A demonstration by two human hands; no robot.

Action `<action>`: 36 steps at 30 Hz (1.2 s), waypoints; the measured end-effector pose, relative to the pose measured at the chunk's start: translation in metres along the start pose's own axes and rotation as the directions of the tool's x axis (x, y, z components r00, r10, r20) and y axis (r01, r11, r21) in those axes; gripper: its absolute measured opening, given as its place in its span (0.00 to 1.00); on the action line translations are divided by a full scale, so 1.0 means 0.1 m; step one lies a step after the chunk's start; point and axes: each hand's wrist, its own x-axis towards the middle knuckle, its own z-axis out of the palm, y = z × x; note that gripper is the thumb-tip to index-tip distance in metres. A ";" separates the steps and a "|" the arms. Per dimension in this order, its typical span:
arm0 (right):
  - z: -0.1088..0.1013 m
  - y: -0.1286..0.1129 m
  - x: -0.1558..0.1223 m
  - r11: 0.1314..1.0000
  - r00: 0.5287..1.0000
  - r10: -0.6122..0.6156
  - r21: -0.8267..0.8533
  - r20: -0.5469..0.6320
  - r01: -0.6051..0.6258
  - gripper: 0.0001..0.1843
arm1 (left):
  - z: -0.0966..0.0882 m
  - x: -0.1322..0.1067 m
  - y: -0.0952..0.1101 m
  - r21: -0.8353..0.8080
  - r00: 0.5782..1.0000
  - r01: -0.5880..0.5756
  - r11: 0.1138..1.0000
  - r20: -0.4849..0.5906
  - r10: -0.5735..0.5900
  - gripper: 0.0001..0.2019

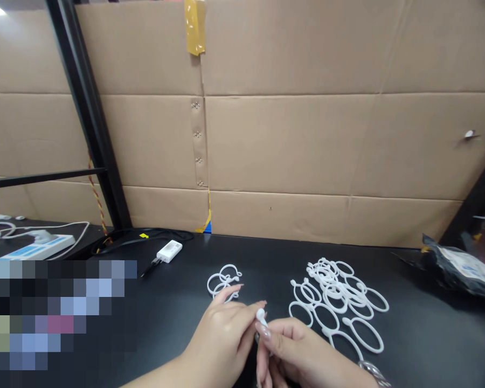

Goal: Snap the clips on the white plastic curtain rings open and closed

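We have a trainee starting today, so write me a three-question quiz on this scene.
1. Which has more rings: the left ring group or the right ring group?
2. True or false: the white plug adapter lies to the left of both ring groups.
3. Fill in the colour: the left hand and right hand meet at a small ____ piece.

Key: 1. the right ring group; 2. true; 3. white.

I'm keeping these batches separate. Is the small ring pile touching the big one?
Apart. The head view shows a strip of black table between the small ring pile and the big ring pile.
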 end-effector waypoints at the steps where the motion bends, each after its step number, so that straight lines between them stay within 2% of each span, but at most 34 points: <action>1: 0.01 0.00 0.00 1.000 1.000 -0.012 0.005 -0.022 0.012 0.27 | 0.00 0.00 0.00 0.004 1.000 -0.001 1.000 -0.002 0.001 0.15; 7: 0.04 -0.02 -0.01 0.995 0.995 -0.098 -0.001 -0.036 0.098 0.16 | -0.02 0.02 -0.01 0.030 1.000 -0.007 1.000 -0.016 0.008 0.13; 12: 0.05 -0.07 -0.03 0.988 0.977 -0.155 -0.008 -0.147 0.156 0.15 | -0.04 0.04 -0.01 0.060 0.997 0.000 0.998 -0.077 0.004 0.12; 15: 0.04 -0.07 -0.03 0.985 0.967 -0.174 -0.021 -0.185 0.173 0.15 | -0.05 0.06 0.00 0.073 0.996 -0.011 0.997 -0.091 0.017 0.12; 20: 0.03 -0.04 -0.02 0.983 0.969 -0.183 -0.033 -0.167 0.181 0.16 | -0.06 0.07 0.00 0.072 0.993 -0.039 0.997 -0.107 0.046 0.12; 23: 0.02 -0.03 -0.01 0.984 0.970 -0.179 -0.038 -0.165 0.175 0.16 | -0.06 0.06 -0.01 0.059 0.996 -0.035 0.998 -0.085 0.040 0.14; 29: 0.02 -0.02 0.00 0.986 0.980 -0.143 -0.110 -0.139 0.128 0.20 | -0.06 0.04 -0.01 0.028 0.999 -0.034 0.999 -0.036 0.035 0.12; 36: 0.08 -0.05 -0.06 0.976 0.983 -0.117 -0.200 -0.143 0.087 0.26 | -0.04 0.05 0.04 0.085 0.992 -0.076 0.993 -0.093 0.084 0.13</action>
